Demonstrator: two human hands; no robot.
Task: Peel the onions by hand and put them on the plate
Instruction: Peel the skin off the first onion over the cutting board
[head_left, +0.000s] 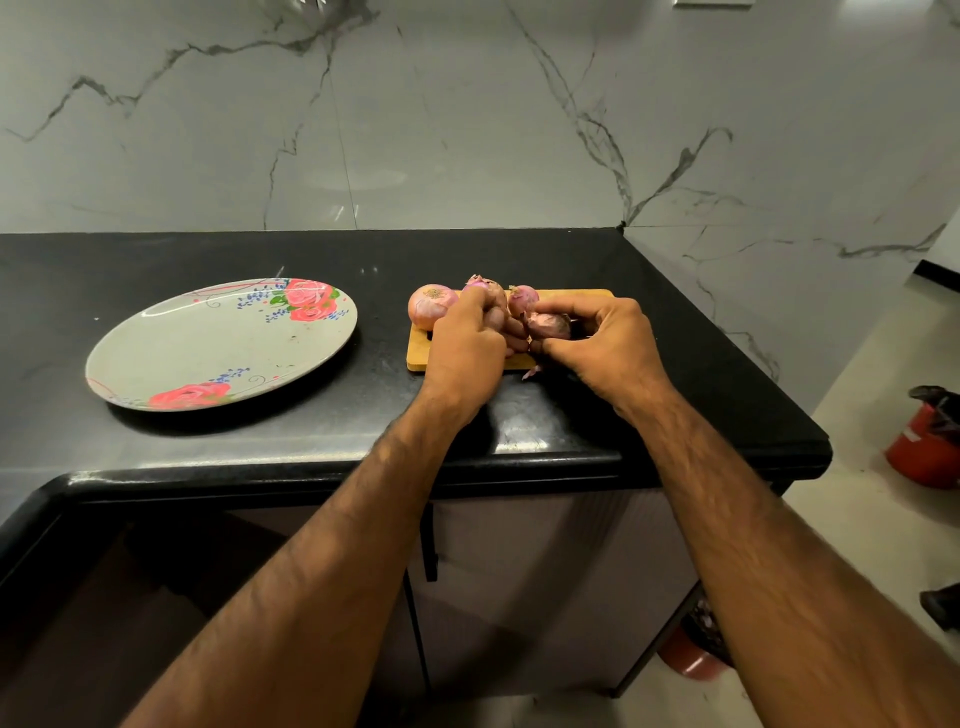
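Onions (431, 306) crowd the far side of the wooden cutting board (418, 358), just right of centre in the frame. Three lie there in their skins, and a fourth onion (548, 326) is held over the board between both hands. The right hand (602, 343) curls thumb and fingers round it, and the left hand (467, 353) closes its bent fingers on the other end. That grip looks meant for tearing skin away so the scraps drop on the board. One peel scrap (532, 371) lies at the board's near edge. The plate (208, 338) sits to the left, well apart, holding no onion yet. Open black counter (374, 415) lies between, so I'd judge the carry across easy. The counter's rounded front edge runs below the wrists, and the marble wall stands well behind the board.
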